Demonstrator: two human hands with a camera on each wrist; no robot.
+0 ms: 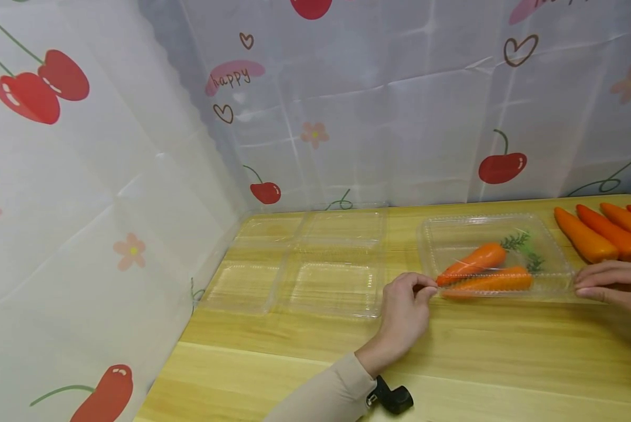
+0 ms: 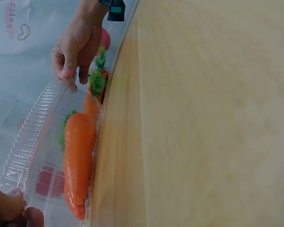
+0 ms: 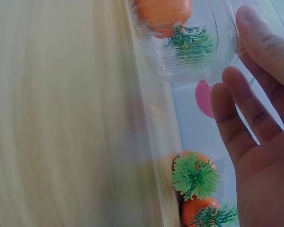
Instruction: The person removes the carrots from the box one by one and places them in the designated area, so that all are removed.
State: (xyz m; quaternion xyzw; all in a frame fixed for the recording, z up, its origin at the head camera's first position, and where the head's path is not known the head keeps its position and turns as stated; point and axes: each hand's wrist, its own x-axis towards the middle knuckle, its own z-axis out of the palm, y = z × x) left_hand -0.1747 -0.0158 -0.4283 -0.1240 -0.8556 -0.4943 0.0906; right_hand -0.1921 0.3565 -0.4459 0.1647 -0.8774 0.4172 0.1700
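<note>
Two orange toy carrots [image 1: 484, 280] with green tops lie inside a clear plastic clamshell box [image 1: 549, 246] on the table. The lid is down over them, though I cannot tell whether its rim is fastened. At the front left corner, my left hand [image 1: 403, 310] pinches the rim between thumb and fingers. My right hand [image 1: 618, 287] pinches the front right corner. In the right wrist view its thumb and index finger meet the rim while the other fingers stay off it. One carrot [image 2: 78, 161] shows large through the plastic wall in the left wrist view.
Several loose carrots [image 1: 605, 234] lie in a row at the far right of the table, their green tops toward the front. An open clear clamshell [image 1: 331, 287] and other transparent trays lie left of the box. A cherry-print sheet [image 1: 378, 117] hangs behind the table.
</note>
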